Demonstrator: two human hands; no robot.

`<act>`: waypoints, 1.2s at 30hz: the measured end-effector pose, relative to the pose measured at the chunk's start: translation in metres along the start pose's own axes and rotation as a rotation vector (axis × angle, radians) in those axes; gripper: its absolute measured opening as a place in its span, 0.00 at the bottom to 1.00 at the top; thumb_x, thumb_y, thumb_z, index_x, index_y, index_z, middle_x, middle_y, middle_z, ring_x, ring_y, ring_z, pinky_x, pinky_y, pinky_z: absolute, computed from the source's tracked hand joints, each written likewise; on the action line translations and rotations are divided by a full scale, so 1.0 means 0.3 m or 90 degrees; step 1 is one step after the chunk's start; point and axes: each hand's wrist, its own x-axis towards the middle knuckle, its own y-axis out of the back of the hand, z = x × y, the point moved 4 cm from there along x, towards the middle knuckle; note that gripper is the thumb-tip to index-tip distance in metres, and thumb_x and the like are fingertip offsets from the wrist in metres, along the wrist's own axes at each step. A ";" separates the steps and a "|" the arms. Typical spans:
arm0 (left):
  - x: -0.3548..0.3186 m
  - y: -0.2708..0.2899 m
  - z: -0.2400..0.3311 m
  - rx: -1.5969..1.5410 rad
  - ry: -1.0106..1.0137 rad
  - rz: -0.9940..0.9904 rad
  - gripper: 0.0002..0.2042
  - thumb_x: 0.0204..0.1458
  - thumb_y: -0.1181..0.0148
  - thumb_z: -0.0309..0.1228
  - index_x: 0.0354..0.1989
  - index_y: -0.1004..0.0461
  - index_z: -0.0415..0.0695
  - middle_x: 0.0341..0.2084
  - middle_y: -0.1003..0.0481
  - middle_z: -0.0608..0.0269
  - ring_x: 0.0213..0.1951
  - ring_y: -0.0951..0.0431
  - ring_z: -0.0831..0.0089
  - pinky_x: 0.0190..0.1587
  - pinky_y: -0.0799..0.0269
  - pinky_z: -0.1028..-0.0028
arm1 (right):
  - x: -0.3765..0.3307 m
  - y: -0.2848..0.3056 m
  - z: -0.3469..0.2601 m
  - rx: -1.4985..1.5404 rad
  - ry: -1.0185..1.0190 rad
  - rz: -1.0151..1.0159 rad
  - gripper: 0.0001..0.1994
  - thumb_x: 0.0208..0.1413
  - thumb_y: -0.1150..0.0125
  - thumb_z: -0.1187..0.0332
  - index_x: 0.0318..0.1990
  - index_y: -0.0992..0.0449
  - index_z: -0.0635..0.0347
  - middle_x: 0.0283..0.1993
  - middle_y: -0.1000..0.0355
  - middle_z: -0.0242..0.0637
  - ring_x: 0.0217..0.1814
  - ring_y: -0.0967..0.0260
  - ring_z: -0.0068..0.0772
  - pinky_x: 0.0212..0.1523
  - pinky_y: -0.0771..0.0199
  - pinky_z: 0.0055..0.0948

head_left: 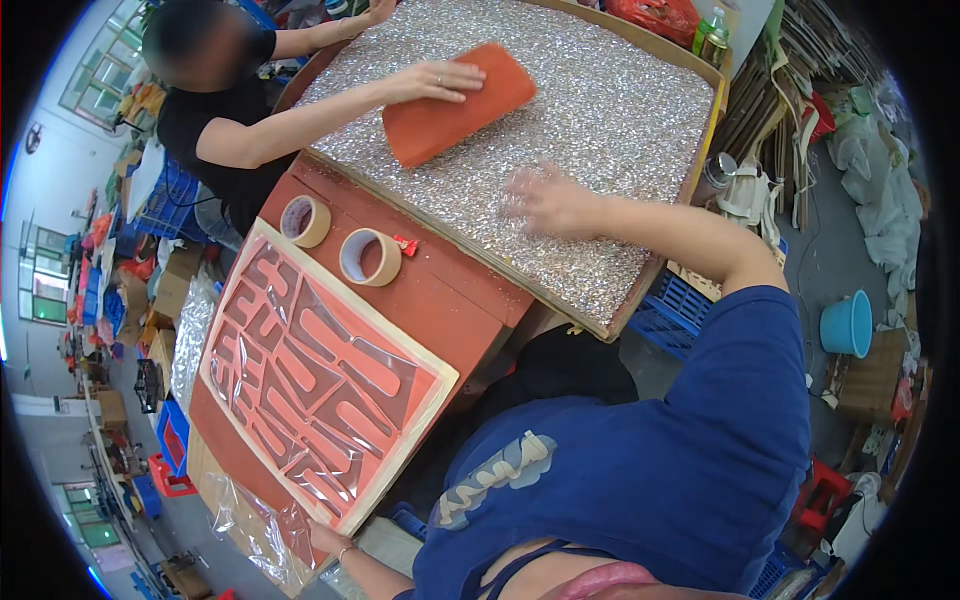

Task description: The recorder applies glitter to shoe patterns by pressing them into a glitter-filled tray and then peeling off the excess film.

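Right hand (548, 200) lies flat, fingers spread and released, on the glitter (600, 110) near the tray's (716, 100) front edge. Left hand (325, 540) grips the stencil board (320, 375) at its near corner.

Silver glitter tray (620, 110), orange-red block (455, 100), beige tape rolls (370, 257), red-and-cream stencil board (320, 375), blue shirt (650, 470)
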 end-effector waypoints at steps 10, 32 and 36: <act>-0.003 -0.004 -0.050 -0.344 0.103 -0.114 0.18 0.58 0.47 0.37 0.39 0.26 0.28 0.36 0.25 0.57 0.35 0.25 0.66 0.39 0.28 0.66 | 0.046 -0.025 0.487 0.038 -0.543 0.101 0.29 0.60 0.59 0.47 0.63 0.38 0.55 0.69 0.48 0.50 0.71 0.54 0.54 0.68 0.64 0.61; -0.255 -0.075 0.087 -0.673 0.128 -0.334 0.26 0.60 0.53 0.45 0.61 0.39 0.40 0.56 0.33 0.55 0.56 0.32 0.61 0.59 0.36 0.60 | -0.046 -0.012 0.673 0.067 -0.907 0.084 0.33 0.60 0.66 0.41 0.68 0.48 0.49 0.73 0.58 0.49 0.75 0.67 0.57 0.68 0.73 0.62; -0.217 -0.111 0.020 -0.693 0.185 -0.353 0.23 0.62 0.57 0.44 0.59 0.37 0.40 0.54 0.31 0.57 0.54 0.30 0.61 0.58 0.34 0.58 | 0.286 -0.053 0.587 0.104 -0.672 0.095 0.32 0.61 0.64 0.43 0.68 0.47 0.50 0.72 0.57 0.50 0.74 0.65 0.58 0.68 0.70 0.62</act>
